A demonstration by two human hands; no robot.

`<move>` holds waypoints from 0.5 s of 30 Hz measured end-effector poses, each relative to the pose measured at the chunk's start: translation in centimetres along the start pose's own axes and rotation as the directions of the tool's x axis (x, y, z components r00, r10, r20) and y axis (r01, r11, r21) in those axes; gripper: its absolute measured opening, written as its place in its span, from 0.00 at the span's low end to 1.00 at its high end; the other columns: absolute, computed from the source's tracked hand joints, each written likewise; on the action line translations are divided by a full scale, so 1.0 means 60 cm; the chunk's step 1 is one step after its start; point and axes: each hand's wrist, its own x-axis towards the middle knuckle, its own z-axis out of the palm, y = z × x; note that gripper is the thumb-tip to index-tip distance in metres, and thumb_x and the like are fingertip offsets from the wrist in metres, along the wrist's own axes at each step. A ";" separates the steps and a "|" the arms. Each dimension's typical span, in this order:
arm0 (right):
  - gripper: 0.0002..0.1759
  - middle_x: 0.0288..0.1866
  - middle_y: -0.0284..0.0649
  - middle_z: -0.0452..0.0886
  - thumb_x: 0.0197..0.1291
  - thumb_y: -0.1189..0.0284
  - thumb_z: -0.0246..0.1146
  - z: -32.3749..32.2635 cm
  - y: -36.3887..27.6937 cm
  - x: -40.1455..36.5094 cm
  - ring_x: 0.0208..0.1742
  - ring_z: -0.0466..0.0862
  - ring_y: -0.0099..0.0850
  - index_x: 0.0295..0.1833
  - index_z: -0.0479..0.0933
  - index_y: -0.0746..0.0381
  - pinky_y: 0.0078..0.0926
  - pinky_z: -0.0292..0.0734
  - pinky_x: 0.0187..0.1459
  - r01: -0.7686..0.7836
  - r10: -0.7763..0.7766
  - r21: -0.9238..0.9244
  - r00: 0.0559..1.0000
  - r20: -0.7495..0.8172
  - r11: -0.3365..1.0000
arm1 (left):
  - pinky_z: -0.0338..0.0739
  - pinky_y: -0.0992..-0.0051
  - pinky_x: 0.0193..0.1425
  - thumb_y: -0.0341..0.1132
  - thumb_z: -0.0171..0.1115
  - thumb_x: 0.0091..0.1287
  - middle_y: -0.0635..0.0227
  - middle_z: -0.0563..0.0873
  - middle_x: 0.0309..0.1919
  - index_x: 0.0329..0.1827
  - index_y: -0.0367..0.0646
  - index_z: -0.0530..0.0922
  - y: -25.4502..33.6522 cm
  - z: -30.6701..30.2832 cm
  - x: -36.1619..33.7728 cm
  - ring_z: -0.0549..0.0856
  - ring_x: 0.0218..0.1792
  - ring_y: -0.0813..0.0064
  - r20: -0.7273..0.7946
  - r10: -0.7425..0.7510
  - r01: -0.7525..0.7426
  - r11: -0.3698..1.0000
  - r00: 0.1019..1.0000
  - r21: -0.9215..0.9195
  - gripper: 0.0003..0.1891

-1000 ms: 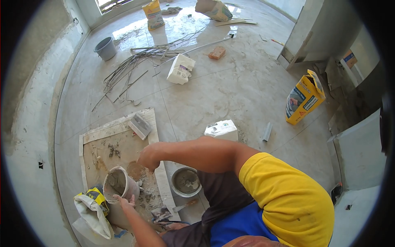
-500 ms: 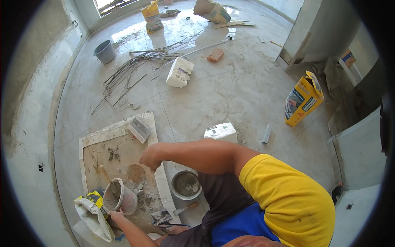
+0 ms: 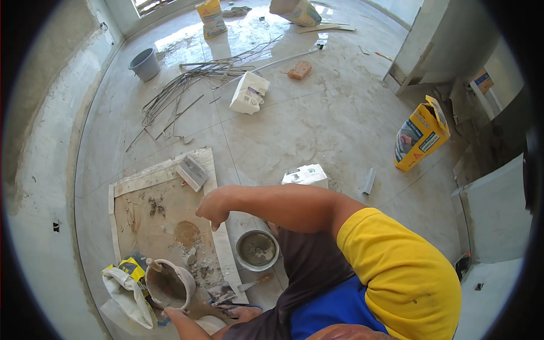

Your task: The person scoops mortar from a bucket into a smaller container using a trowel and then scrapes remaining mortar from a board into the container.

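My left hand (image 3: 174, 315) grips the near rim of a pale, mortar-smeared bucket (image 3: 184, 277). The bucket leans over the brown board (image 3: 136, 218), with grey residue inside and a wooden tool handle (image 3: 153, 264) at its rim. Above the board's right edge, my right hand (image 3: 213, 207) is closed with its fingers curled downward; what it holds, if anything, is hidden. Below that hand, a round metal bowl (image 3: 245, 265) of wet grey mix stands on the floor. A wooden-handled trowel (image 3: 256, 283) lies in front of the bowl.
An opened white-and-yellow sack (image 3: 127, 294) sits left of the bucket. A white box (image 3: 193, 173) lies at the board's far corner. Farther off are metal rods (image 3: 170, 96), a grey bucket (image 3: 144, 65), a brick (image 3: 300, 70) and a yellow bag (image 3: 420, 136).
The bucket and my left hand have moved toward me and slightly right. The wooden handle has shifted lower at the rim. My right hand stays closed, slightly farther right.
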 end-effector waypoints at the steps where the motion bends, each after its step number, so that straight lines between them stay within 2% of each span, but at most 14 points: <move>1: 0.29 0.47 0.51 0.80 0.51 0.58 0.68 0.001 -0.001 0.003 0.52 0.78 0.48 0.52 0.73 0.67 0.42 0.72 0.51 0.004 -0.004 -0.002 1.000 -0.001 1.000 | 0.75 0.57 0.54 0.54 0.50 0.66 0.44 0.74 0.56 0.62 0.33 0.67 -0.008 -0.008 -0.002 0.76 0.55 0.48 -0.010 0.022 -0.021 0.999 1.000 0.034 0.33; 4: 0.29 0.47 0.50 0.80 0.51 0.58 0.67 0.000 -0.001 0.006 0.52 0.78 0.48 0.52 0.73 0.67 0.42 0.72 0.52 -0.007 0.007 0.008 1.000 -0.018 1.000 | 0.75 0.57 0.54 0.53 0.51 0.66 0.44 0.75 0.55 0.61 0.32 0.68 -0.016 -0.027 0.003 0.76 0.54 0.47 -0.018 0.097 -0.093 0.985 0.995 0.143 0.32; 8: 0.29 0.48 0.50 0.80 0.51 0.58 0.67 -0.001 -0.013 0.010 0.53 0.78 0.47 0.53 0.73 0.66 0.41 0.72 0.53 0.012 -0.012 -0.013 0.999 0.038 1.000 | 0.74 0.56 0.54 0.52 0.53 0.66 0.43 0.77 0.53 0.59 0.30 0.69 0.020 -0.057 0.077 0.77 0.53 0.47 -0.009 0.201 -0.190 0.937 0.980 0.293 0.31; 10: 0.29 0.48 0.50 0.80 0.51 0.58 0.67 0.001 -0.017 0.017 0.54 0.78 0.47 0.53 0.73 0.66 0.41 0.72 0.53 0.022 -0.021 -0.020 0.999 0.049 1.000 | 0.74 0.56 0.54 0.51 0.53 0.66 0.42 0.77 0.52 0.59 0.30 0.70 0.035 -0.062 0.056 0.78 0.53 0.47 -0.008 0.226 -0.211 0.921 0.974 0.327 0.30; 12: 0.29 0.50 0.50 0.80 0.51 0.58 0.67 0.006 -0.018 0.026 0.54 0.77 0.46 0.53 0.74 0.66 0.40 0.72 0.54 0.039 -0.038 -0.037 0.998 0.041 0.999 | 0.71 0.57 0.54 0.45 0.59 0.60 0.43 0.82 0.42 0.50 0.26 0.75 0.062 -0.076 0.033 0.80 0.45 0.44 -0.117 0.328 -0.276 0.904 0.937 0.326 0.27; 13: 0.29 0.50 0.50 0.80 0.51 0.58 0.67 0.009 -0.019 0.032 0.54 0.77 0.46 0.53 0.74 0.66 0.40 0.72 0.54 0.039 -0.038 -0.037 0.998 0.041 0.999 | 0.71 0.57 0.54 0.45 0.59 0.60 0.43 0.82 0.42 0.50 0.26 0.75 0.074 -0.087 0.027 0.80 0.45 0.44 -0.117 0.328 -0.276 0.904 0.937 0.326 0.27; 15: 0.27 0.49 0.50 0.80 0.51 0.58 0.67 0.010 -0.024 0.037 0.54 0.78 0.45 0.51 0.76 0.66 0.39 0.72 0.54 0.053 -0.052 -0.060 0.998 0.024 0.997 | 0.72 0.60 0.54 0.39 0.62 0.56 0.45 0.82 0.45 0.49 0.24 0.75 0.101 -0.106 0.052 0.82 0.44 0.46 0.036 0.426 -0.368 0.733 0.904 0.572 0.25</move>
